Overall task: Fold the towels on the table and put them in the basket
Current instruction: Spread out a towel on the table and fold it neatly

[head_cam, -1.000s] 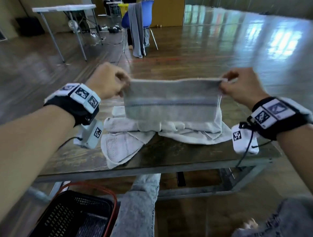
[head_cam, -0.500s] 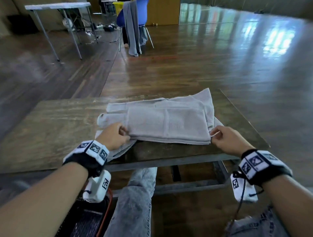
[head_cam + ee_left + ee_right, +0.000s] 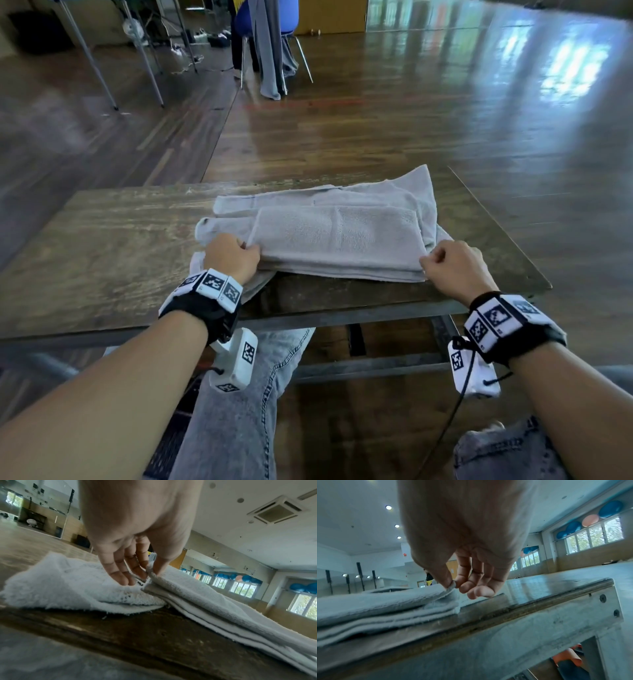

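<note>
A folded grey towel (image 3: pixel 337 236) lies on top of other loose grey towels (image 3: pixel 387 192) near the front edge of the wooden table (image 3: pixel 102 240). My left hand (image 3: pixel 236 255) pinches its near left corner between thumb and fingers, plain in the left wrist view (image 3: pixel 150 572). My right hand (image 3: pixel 448 262) pinches the near right corner (image 3: pixel 452 586) between thumb and forefinger. A rumpled towel (image 3: pixel 68 582) lies under my left fingers. A dark strip of the basket (image 3: pixel 168 445) shows at the bottom left, behind my left arm and knee.
The table's metal frame (image 3: pixel 539 622) runs along the front edge just below my wrists. My knees in jeans (image 3: pixel 239 411) are under the table. Far back stand a blue chair draped with grey cloth (image 3: pixel 267 37) and a folding table's legs (image 3: pixel 102 61).
One second ago both hands held the towel stretched up in the air. They have since lowered it, folded, onto the pile and still pinch its near corners.
</note>
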Available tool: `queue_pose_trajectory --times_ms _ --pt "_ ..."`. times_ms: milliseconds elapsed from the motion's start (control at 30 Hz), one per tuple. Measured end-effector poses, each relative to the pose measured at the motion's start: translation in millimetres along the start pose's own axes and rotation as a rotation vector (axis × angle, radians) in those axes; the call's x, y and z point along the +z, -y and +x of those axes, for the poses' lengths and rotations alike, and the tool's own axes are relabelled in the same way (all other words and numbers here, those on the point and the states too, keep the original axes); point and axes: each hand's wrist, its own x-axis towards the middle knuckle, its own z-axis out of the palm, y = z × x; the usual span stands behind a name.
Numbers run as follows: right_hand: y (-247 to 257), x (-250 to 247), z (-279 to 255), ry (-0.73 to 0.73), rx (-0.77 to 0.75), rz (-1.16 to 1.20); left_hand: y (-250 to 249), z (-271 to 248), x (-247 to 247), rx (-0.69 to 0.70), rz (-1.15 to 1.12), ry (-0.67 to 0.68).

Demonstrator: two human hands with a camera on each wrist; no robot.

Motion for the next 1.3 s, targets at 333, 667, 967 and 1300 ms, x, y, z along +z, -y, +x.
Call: queue_pose_trajectory --times_ms 333,667,967,1300 --pt "8 -1 -5 0.008 0.056 -0.218 4 -3 6 0.019 0.012 -0.079" --pt "64 44 8 0.116 -0.494 -0.117 -47 14 55 0.826 0.138 -0.126" --pt "82 83 29 0.287 -0.435 -0.200 -23 20 103 0.689 0.554 0.069" --pt "72 107 38 0.360 -0.469 -0.347 -20 23 101 0.682 0.474 0.074"
